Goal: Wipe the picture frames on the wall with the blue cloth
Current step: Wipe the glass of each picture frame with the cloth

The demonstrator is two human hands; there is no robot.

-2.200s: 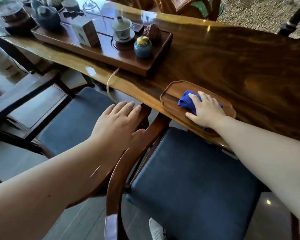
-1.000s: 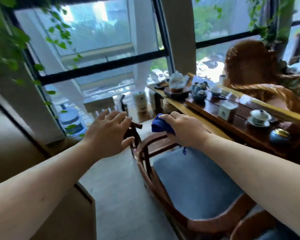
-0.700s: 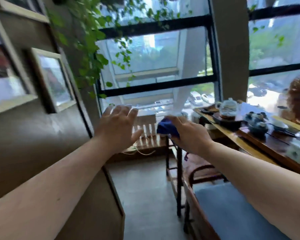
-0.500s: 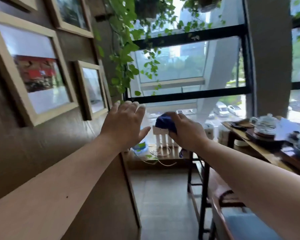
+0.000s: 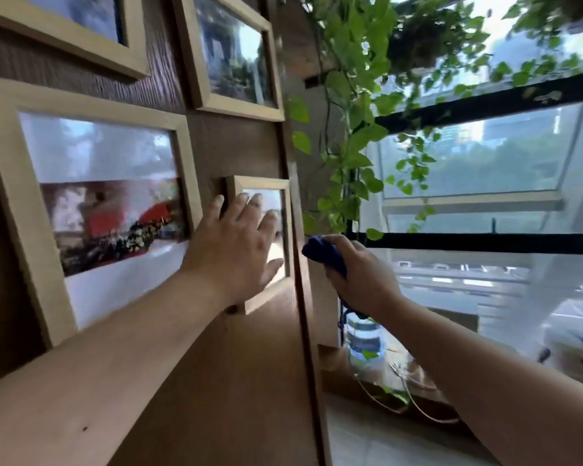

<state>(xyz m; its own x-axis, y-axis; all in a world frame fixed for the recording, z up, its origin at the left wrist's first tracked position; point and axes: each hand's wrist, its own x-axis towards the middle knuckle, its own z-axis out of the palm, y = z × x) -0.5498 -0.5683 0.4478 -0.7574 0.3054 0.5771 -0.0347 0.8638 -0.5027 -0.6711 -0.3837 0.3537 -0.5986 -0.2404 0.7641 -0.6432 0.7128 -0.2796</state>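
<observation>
**Hands at the small frame, cloth held beside the wall edge**

Dark brown wood wall (image 5: 236,381) fills the left side of the view, and a big window (image 5: 485,169) with black bars fills the right side. Green vines (image 5: 354,136) hang down between the wall edge and the glass.

Four light wooden frames hang on the wall. I take the small frame (image 5: 285,210) as the landmark. Left of it is the large frame (image 5: 11,210), which holds a picture with red and white parts behind glass. Above it is the upper frame (image 5: 196,55) with a blurred greenish picture. Far up and left of it, the corner frame (image 5: 81,45) is cut by the picture border. What the small frame holds I cannot tell, because its glass only shines.

Below and right of the small frame, on the low sill, stands a water bottle (image 5: 362,338); its content is not clear.

The left hand (image 5: 236,243) lies flat over the small frame, fingers spread and straight, tips at its upper part, thumb near the lower edge. The arm reaches up from the lower left.

The right hand (image 5: 360,277) is just right of the small frame, past the wall edge, and not touching the wall. Its fingers are curled tight around the blue cloth (image 5: 323,252), which is bunched and sticks out toward the frame.
</observation>
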